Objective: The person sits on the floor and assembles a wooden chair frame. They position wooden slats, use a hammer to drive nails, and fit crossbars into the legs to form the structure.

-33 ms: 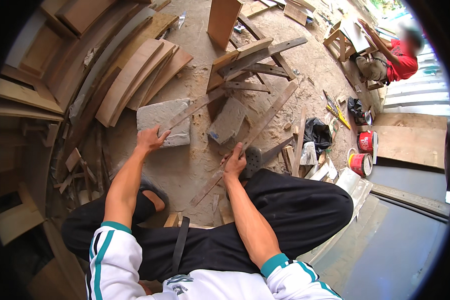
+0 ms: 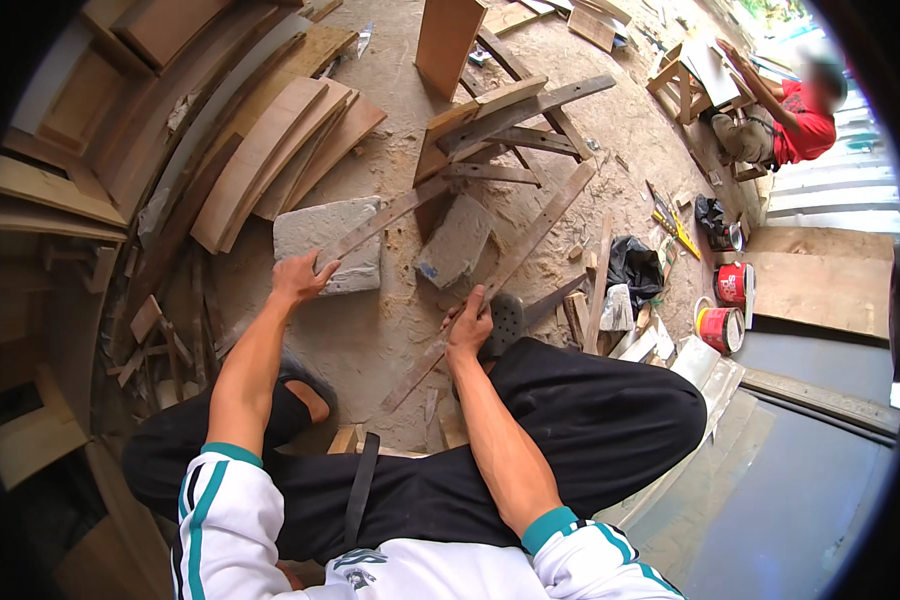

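Note:
My left hand (image 2: 300, 279) is closed on the near end of a narrow wooden strip (image 2: 388, 215), which slants up to a wooden frame. My right hand (image 2: 469, 323) grips a longer wooden strip (image 2: 540, 228) lying diagonally, its lower end reaching between my legs. Beyond both hands stands the wooden frame (image 2: 535, 105) of crossed slats with a panel. Under the left strip lies a pale concrete block (image 2: 327, 243); a second, tilted block (image 2: 457, 243) sits between the two strips. How the strips join the frame I cannot make out.
Curved stacked boards (image 2: 270, 160) and cabinet-like pieces line the left. To the right lie a handsaw (image 2: 552, 302), a black plastic bag (image 2: 634, 270), a yellow tool (image 2: 678, 232) and red cans (image 2: 722, 328). A person in a red shirt (image 2: 808, 128) works at far right.

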Motion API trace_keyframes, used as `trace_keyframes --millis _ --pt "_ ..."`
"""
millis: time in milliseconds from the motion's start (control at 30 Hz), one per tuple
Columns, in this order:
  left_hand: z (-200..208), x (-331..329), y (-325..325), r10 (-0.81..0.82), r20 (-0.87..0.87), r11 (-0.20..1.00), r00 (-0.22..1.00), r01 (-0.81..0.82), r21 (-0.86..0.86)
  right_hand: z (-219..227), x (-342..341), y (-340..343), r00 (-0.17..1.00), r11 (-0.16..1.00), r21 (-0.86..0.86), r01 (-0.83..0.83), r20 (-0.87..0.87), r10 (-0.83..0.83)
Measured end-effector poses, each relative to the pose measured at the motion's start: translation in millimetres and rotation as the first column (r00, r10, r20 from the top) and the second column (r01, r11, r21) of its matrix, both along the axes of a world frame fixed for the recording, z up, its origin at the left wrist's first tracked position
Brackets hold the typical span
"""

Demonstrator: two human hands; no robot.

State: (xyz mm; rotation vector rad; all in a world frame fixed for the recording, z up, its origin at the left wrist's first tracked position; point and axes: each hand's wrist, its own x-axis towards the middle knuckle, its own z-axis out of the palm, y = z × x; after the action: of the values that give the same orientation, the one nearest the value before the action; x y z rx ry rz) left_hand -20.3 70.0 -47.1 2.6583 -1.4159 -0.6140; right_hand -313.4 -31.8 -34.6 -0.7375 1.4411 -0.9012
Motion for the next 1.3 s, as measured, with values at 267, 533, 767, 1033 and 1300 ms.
trace_keyframes --millis 267,533,767,1033,1300 --pt "7 1 4 0.074 -0.012 0.997 0.997 -0.074 -0.001 -5 3 12 0.997 0.995 -0.096 0.016 0.075 -0.009" --pt "25 -1 8 0.209 -0.137 0.975 0.968 -0.196 0.102 -2 26 39 0.982 0.988 -0.081 -0.128 0.129 0.138" --pt "-27 28 31 0.21 -0.435 0.965 0.875 -0.256 -0.049 22 45 53 0.863 0.925 0.026 -0.38 0.369 0.345" --pt "-28 36 23 0.268 -0.391 0.956 0.88 -0.292 -0.003 35 80 65 0.733 0.826 0.143 -0.545 0.561 0.386" --pt "-21 47 20 0.269 -0.408 0.961 0.873 -0.274 0.047 57 98 79 0.691 0.754 0.093 -0.65 0.486 0.535"
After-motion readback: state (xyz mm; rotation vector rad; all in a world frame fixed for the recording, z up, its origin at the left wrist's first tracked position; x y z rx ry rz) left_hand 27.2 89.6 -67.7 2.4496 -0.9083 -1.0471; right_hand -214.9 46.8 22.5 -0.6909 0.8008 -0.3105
